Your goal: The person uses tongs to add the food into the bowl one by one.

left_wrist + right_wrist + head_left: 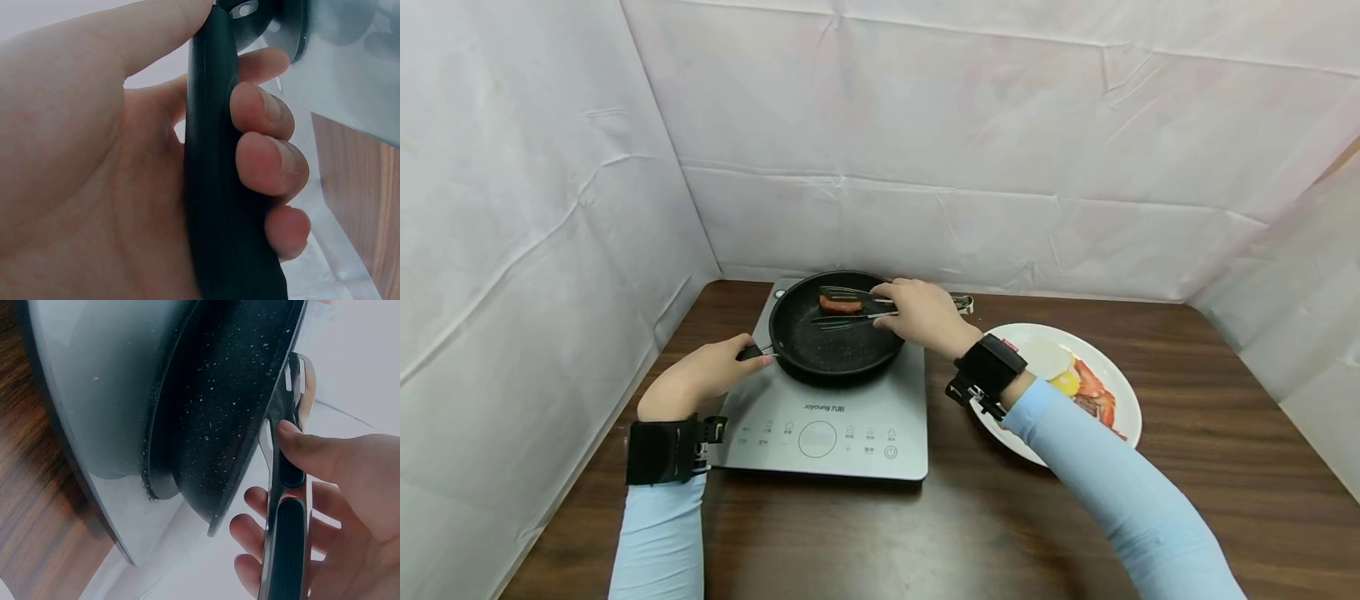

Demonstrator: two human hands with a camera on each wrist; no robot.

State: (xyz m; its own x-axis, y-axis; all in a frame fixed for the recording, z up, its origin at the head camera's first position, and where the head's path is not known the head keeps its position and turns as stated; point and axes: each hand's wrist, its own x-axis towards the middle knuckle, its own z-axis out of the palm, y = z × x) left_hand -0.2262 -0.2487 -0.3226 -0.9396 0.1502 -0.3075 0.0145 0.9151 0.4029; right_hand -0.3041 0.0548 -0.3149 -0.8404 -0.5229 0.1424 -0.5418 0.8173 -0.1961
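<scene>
A black speckled frying pan [831,350] sits on a silver induction cooktop [865,421]. My left hand [703,375] grips its dark handle [215,162], fingers wrapped round it in the left wrist view. Over the pan, my right hand [925,312] holds a pair of metal tongs [289,550] with dark grips, thumb on one side and fingers on the other. In the head view a browned sausage [840,306] lies between the tongs' two ends; whether both ends touch it I cannot tell. The right wrist view hides the sausage behind the pan wall.
Right of the cooktop stands a white plate [1126,404] with a pale round piece [1045,360], a yellow slice [1066,382] and reddish food [1097,392], partly under my right forearm. White sheeting [925,225] closes off the back and sides of the wooden table [1000,533].
</scene>
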